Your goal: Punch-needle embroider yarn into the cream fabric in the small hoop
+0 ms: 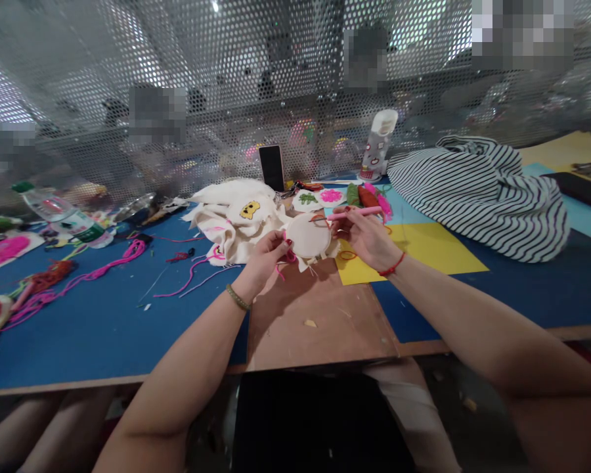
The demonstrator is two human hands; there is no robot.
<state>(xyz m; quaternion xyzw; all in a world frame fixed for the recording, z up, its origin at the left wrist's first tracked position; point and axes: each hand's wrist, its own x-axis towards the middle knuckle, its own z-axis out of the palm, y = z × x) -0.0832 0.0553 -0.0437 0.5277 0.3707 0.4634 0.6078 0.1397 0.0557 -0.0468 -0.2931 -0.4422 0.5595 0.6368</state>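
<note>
My left hand [270, 255] is closed on the left rim of a small round embroidery hoop [309, 239] with cream cloth stretched in it. A bit of pink yarn [290, 257] shows by its fingertips. In my right hand [368, 239] is a pink punch needle [372, 211], held like a pen at the hoop's right edge. Reddish-brown yarn lies near its tip over the cloth; whether the tip touches the cloth I cannot tell. A loop of orange yarn [347, 255] hangs beneath the right hand, above a yellow sheet [433, 253].
Crumpled cream fabric [236, 230] with a yellow animal patch lies behind my left hand. A phone [272, 168] and a patterned bottle [375, 146] stand by the perforated metal screen. Striped cloth [482, 197] is at right; a water bottle [69, 215] and pink yarn [103, 266] are left.
</note>
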